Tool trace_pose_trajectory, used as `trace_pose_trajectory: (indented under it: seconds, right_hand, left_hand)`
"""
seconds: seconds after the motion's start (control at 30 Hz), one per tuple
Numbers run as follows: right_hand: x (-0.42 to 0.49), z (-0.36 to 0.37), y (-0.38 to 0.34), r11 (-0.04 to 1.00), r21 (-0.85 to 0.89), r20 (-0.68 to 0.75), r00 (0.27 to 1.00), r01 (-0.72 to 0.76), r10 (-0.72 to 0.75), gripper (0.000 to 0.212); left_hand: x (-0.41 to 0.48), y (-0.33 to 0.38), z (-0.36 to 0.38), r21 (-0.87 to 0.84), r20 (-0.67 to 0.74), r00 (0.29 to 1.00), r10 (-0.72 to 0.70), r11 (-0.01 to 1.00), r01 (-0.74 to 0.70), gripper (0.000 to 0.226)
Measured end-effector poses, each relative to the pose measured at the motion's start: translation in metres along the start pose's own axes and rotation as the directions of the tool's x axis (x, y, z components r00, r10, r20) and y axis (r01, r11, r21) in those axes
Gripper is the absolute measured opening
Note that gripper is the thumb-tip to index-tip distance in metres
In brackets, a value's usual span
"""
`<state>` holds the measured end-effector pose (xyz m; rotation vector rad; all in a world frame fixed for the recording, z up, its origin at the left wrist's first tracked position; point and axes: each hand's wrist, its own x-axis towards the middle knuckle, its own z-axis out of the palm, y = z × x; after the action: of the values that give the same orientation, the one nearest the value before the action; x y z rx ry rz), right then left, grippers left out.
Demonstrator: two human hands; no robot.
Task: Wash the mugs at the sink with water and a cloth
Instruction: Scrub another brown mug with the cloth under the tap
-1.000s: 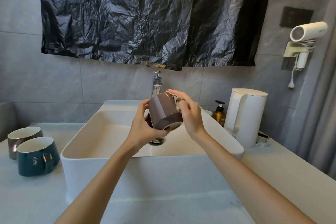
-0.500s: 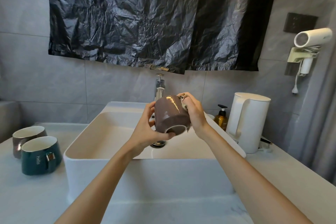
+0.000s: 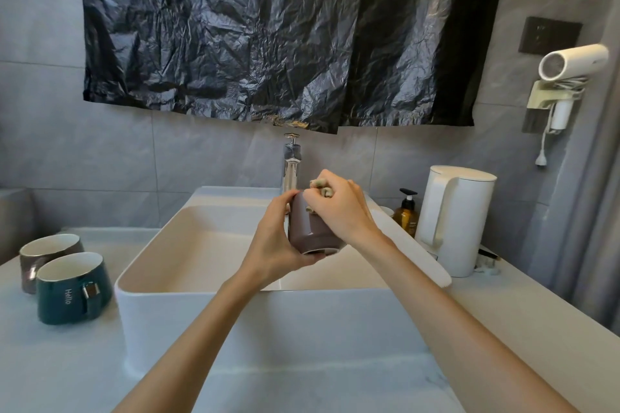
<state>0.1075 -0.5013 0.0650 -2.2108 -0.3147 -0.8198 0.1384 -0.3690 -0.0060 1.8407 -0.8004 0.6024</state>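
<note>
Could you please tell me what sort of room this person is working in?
Most likely a bathroom: a white vessel sink with a chrome tap sits on a counter, a white hair dryer is wall-mounted, and a pump bottle stands nearby.

Three mugs: purple-brown mug [image 3: 309,233], grey-brown mug [image 3: 29,265], teal mug [image 3: 62,298]; one cloth [image 3: 322,187], one kettle [image 3: 471,218], one pump bottle [image 3: 406,217].

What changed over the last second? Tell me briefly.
The right hand slid the cloth from the brown mug's right side over its upper end. The left hand still holds that mug over the sink. The green mug and grey mug on the counter stayed put.
</note>
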Motion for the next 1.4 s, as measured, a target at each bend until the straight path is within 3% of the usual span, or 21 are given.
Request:
trace_pose_trajectory:
  seconds: [0.1,0.2,0.3,0.4,0.47,0.53,0.6,0.67,0.73,0.83,0.93,1.0,1.13,1.2,1.33,1.4]
  right_hand:
    - [-0.011,0.01,0.009,1.0,-0.009,-0.003,1.0,0.028,-0.028,0.005]
    - [-0.039,0.013,0.019,0.979,-0.03,0.054,0.979,0.199,-0.198,0.045]
    - [-0.055,0.018,0.021,0.879,-0.256,0.077,0.915,0.402,-0.396,0.054]
    - [-0.039,0.014,0.018,0.932,-0.262,0.047,0.968,0.251,-0.247,0.057]
    - [-0.026,0.01,0.025,0.993,-0.056,0.041,0.994,0.102,-0.1,0.058]
    - [-0.027,0.01,0.029,0.989,0.13,0.044,0.997,0.064,-0.07,0.057]
    - [-0.043,0.014,0.03,0.985,0.068,0.056,0.985,0.158,-0.162,0.059]
    - [-0.054,0.015,0.026,0.943,-0.111,0.06,0.949,0.314,-0.309,0.062]
    - [-0.043,0.008,0.022,0.912,-0.2,0.056,0.934,0.357,-0.353,0.06]
    - [-0.015,0.002,0.02,0.982,0.053,0.025,0.983,0.18,-0.182,0.054]
    - [-0.015,0.007,0.025,0.918,0.393,0.045,0.999,-0.045,0.029,0.053]
    - [-0.036,0.013,0.029,0.913,0.406,0.008,0.999,0.038,-0.045,0.054]
    - [-0.038,0.007,0.026,0.936,0.108,-0.052,0.942,0.335,-0.331,0.057]
    - [-0.021,0.001,0.023,0.945,0.178,-0.034,0.961,0.276,-0.274,0.05]
    - [-0.005,0.003,0.019,0.909,0.415,0.046,0.999,-0.043,0.026,0.032]
    - [-0.004,0.007,0.019,0.879,0.463,0.052,0.993,-0.116,0.103,0.026]
  left_hand:
    - [0.001,-0.011,-0.002,0.022,-0.012,0.999,-0.03,0.999,0.031,0.105]
    - [0.0,-0.014,-0.005,0.023,-0.052,0.997,-0.056,0.998,0.057,0.097]
    - [0.001,-0.015,-0.003,0.013,-0.013,0.999,-0.03,0.999,0.03,0.09]
    - [0.001,-0.009,0.0,0.01,-0.026,0.999,-0.038,0.999,0.039,0.094]
    - [0.0,-0.007,-0.002,0.046,-0.068,0.997,-0.042,0.998,0.045,0.101]
    - [0.0,-0.009,-0.006,0.056,-0.09,0.995,-0.044,0.997,0.049,0.103]
    - [0.0,-0.012,-0.01,0.036,-0.104,0.992,-0.072,0.996,0.076,0.104]
    - [0.0,-0.01,-0.01,0.003,-0.104,0.99,-0.092,0.996,0.093,0.099]
    - [0.0,-0.007,-0.008,-0.003,-0.097,0.992,-0.082,0.997,0.082,0.098]
    - [-0.001,-0.001,-0.005,-0.012,-0.099,0.993,-0.059,0.998,0.058,0.104]
    - [-0.002,0.002,-0.008,-0.08,-0.116,0.989,-0.094,0.993,0.085,0.102]
    - [-0.001,0.001,-0.011,-0.102,-0.121,0.987,-0.11,0.99,0.098,0.104]
    - [0.0,0.0,-0.011,-0.133,-0.105,0.988,-0.114,0.986,0.1,0.103]
    - [0.0,0.004,-0.01,-0.152,-0.087,0.99,-0.111,0.984,0.097,0.104]
    - [-0.001,0.004,-0.014,-0.198,-0.042,0.992,-0.123,0.974,0.112,0.108]
    - [-0.001,0.004,-0.016,-0.234,-0.02,0.992,-0.127,0.965,0.119,0.106]
